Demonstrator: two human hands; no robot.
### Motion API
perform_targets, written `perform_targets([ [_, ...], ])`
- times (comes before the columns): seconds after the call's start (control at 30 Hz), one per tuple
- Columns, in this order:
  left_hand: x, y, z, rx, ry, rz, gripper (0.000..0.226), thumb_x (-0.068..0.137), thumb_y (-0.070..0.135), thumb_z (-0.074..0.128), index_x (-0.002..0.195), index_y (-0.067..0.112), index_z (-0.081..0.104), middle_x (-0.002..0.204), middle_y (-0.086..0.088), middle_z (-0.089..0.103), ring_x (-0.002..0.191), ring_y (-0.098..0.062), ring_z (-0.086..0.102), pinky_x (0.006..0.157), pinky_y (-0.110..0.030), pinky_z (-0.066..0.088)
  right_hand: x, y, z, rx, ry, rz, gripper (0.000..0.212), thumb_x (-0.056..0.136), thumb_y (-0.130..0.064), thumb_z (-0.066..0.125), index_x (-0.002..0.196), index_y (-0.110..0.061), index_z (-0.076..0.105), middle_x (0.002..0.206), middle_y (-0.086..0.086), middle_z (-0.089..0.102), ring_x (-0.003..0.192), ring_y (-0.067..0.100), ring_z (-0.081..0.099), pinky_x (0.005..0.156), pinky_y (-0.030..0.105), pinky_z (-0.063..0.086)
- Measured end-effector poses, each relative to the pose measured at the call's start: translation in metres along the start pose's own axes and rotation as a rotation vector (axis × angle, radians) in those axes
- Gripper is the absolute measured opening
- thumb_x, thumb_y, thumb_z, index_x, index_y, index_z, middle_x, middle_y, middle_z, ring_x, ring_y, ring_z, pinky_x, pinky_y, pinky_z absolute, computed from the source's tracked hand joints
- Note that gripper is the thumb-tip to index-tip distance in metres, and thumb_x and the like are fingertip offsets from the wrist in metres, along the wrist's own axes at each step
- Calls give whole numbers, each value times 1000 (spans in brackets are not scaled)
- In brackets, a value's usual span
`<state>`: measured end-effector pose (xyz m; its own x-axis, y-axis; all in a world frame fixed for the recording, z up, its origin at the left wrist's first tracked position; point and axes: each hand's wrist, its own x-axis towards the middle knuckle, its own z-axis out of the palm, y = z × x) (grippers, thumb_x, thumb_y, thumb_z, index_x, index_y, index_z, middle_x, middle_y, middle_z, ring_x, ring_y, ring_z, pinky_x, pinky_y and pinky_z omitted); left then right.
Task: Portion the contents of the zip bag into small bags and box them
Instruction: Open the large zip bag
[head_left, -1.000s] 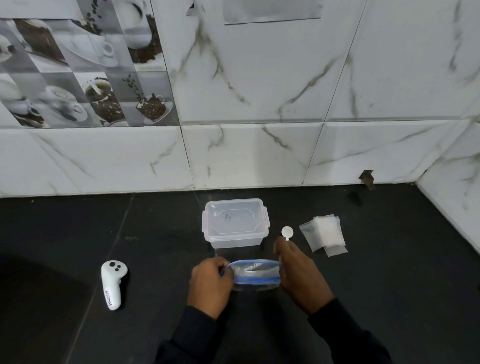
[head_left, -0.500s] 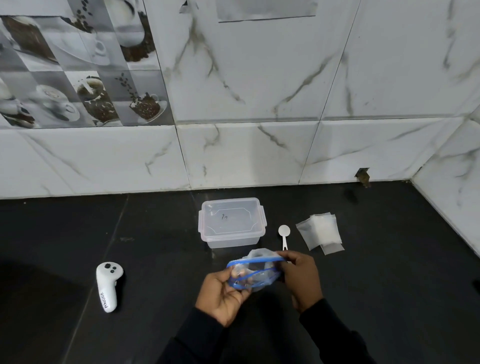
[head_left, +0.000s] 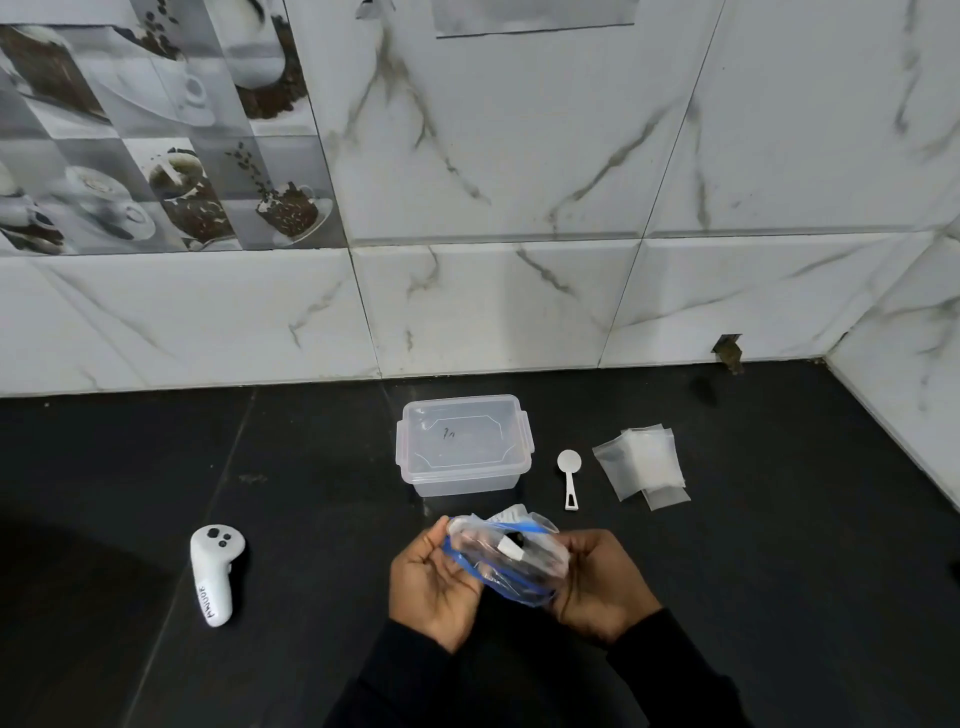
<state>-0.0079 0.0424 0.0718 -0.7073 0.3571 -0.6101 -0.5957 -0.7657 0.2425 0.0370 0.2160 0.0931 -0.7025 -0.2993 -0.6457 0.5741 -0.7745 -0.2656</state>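
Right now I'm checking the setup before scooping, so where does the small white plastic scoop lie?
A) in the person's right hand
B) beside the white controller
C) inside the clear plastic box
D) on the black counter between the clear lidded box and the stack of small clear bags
D: the small white plastic scoop lies on the black counter, between the clear lidded box and the stack of small clear bags.

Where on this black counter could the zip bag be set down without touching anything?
Free: the bare stretch between the white handheld controller and the clear lidded plastic box, and the black counter right of the stack of small clear bags. Crowded: the box, white plastic scoop and small bags sit close together.
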Motion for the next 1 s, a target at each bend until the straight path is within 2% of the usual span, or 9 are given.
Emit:
perform_targets([
  [0.07,0,4,-1,4,-48,10,41,84,15,54,114,-13,59,110,-28,65,99,-38,66,92,-47,56,1,-1,0,68,-22,-63,44,69,14,51,112,5,59,149,32,38,138,41,36,122,51,20],
  [0.13,0,6,-2,76,-122,13,34,84,11,50,103,-14,63,101,-32,67,94,-41,69,85,-47,58,5,-1,-2,126,-34,-135,31,72,13,46,98,4,62,127,33,58,124,45,55,112,51,39],
  [0.23,-1,5,-5,271,-258,-26,42,83,2,57,118,-18,53,123,-43,56,113,-49,57,93,-54,51,6,-8,-8,138,23,-229,29,79,5,48,107,2,58,109,33,65,93,45,68,83,47,59],
  [0.37,1,0,-6,603,-242,33,49,76,-8,68,122,-12,56,121,-40,59,114,-56,57,102,-70,39,9,-9,-12,6,-44,-247,79,53,9,78,128,-1,55,116,31,58,86,38,66,77,42,58],
  [0.43,3,-1,-6,716,-89,142,34,75,-12,70,109,-9,65,106,-37,67,94,-49,67,89,-63,51,9,-5,-13,-146,-90,-213,79,56,12,74,131,0,54,116,30,61,82,35,68,65,37,59],
  [0.57,12,-1,-13,791,81,323,8,77,-10,65,86,-9,65,78,-27,66,66,-29,63,63,-34,53,15,-5,-14,-394,-1,-138,58,70,11,72,126,1,61,128,32,59,106,42,53,98,44,46],
  [0.73,14,3,-17,1043,46,368,22,74,11,73,74,8,51,69,-13,52,65,-20,50,57,-32,44,20,-11,-16,-218,181,-111,30,87,-2,59,117,-4,65,101,23,69,75,34,71,61,42,61],
  [0.9,3,6,-17,1554,-60,508,35,72,6,70,89,23,45,72,4,47,58,-2,42,57,-18,40,35,-8,-21,-9,371,-87,23,103,-3,35,107,-8,57,78,22,66,64,33,65,47,35,57],
  [1.0,-6,7,-11,1945,-265,739,36,77,6,58,95,32,40,103,10,45,77,-7,53,67,-24,45,39,-5,-23,-100,385,-109,23,101,-6,42,87,-8,59,73,18,59,63,29,59,54,35,56],
])
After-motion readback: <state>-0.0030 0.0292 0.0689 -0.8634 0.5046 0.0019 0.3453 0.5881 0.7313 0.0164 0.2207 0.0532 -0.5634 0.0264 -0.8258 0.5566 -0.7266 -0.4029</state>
